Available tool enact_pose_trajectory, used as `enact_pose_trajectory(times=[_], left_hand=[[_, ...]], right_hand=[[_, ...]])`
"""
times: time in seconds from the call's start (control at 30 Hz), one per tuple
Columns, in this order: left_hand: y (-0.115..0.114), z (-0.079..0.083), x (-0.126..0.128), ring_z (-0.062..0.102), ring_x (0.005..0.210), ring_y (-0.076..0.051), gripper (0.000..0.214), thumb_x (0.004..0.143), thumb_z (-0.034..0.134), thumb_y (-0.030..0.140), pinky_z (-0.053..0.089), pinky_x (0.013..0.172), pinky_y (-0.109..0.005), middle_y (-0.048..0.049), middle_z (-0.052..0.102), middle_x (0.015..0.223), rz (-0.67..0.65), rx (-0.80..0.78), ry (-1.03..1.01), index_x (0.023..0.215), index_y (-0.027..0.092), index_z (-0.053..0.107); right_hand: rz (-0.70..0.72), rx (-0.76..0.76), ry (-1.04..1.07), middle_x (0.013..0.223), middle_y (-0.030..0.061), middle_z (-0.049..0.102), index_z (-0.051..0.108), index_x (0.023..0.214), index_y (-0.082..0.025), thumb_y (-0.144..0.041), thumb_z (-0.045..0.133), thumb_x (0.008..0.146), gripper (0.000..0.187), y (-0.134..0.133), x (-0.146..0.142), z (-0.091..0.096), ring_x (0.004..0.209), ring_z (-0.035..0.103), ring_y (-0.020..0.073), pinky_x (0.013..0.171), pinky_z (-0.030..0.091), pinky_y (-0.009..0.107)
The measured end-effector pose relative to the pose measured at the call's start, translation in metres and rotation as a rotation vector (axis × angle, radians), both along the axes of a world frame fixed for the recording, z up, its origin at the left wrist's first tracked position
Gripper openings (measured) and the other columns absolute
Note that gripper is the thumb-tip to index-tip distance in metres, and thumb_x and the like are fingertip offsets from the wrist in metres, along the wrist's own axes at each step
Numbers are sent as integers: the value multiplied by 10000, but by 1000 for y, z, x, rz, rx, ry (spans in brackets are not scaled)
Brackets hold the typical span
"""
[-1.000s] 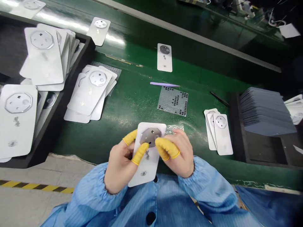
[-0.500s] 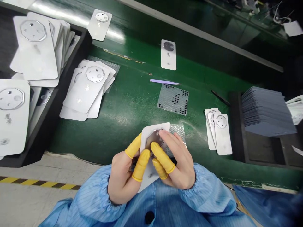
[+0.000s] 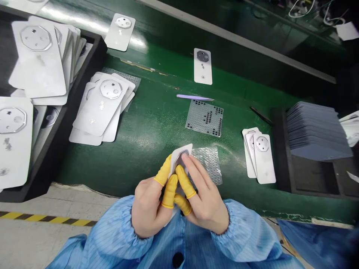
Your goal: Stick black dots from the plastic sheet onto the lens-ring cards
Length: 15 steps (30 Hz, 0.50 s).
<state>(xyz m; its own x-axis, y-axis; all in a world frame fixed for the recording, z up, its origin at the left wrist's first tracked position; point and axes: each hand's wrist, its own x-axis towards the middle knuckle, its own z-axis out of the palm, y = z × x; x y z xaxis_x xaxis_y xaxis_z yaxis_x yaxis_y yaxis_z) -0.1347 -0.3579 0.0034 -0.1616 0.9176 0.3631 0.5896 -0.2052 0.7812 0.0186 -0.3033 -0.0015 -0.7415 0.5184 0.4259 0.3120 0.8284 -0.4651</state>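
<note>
Close to my body, a white phone back cover (image 3: 177, 154) is tilted up on edge, its dark camera ring partly hidden by fingers. My left hand (image 3: 153, 201), with yellow finger cots, is closed around the cover's left edge. Over the cover's front lies my right hand (image 3: 202, 198); its cot-covered finger and thumb are bent in at the camera area and its bare fingertips press near the top. Whether anything small is between those fingers is hidden. Bubble wrap (image 3: 209, 164) lies just beyond. Farther out are a clear sheet with small black parts (image 3: 204, 117) and purple tweezers (image 3: 195, 97).
A black tray (image 3: 97, 56) full of white covers stands at left, beside a loose pile of covers (image 3: 102, 104). Single covers lie at the back (image 3: 203, 66). On the right are a small stack (image 3: 262, 157), a black tool (image 3: 260, 115) and a tray with grey sheets (image 3: 314, 130).
The phone back cover has turned more edge-on and shifted slightly left. My right hand has moved left with it, uncovering more bubble wrap. Both hands keep their hold.
</note>
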Motion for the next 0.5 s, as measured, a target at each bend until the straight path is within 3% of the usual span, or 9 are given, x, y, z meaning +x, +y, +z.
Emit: enact_pose_trajectory(times=[0.2, 0.33, 0.5], left_hand=[[-4, -6, 6, 588, 440, -149, 409, 805, 510, 103, 467, 435, -238, 8, 666, 610, 11, -97, -177, 1169, 267, 598], [-7, -4, 7, 611, 463, -152, 447, 805, 522, 98, 479, 431, -232, -3, 692, 649, 12, -100, -227, 1207, 279, 598], [-8, -3, 5, 525, 377, -124, 356, 794, 530, 107, 422, 354, -215, 8, 618, 533, 36, -62, -165, 1111, 219, 646]], right_hand=[[13, -38, 173, 1519, 207, 310, 379, 1409, -57, -177, 461, 918, 512, 5, 6, -6, 1362, 402, 338, 1032, 498, 552], [9, 6, 172, 1477, 233, 373, 428, 1368, -33, -159, 462, 914, 472, 7, 5, 2, 1342, 428, 343, 1007, 518, 554], [37, 18, 70, 1469, 261, 367, 463, 1322, -18, -151, 528, 879, 467, 7, 1, 7, 1372, 366, 366, 1005, 519, 568]])
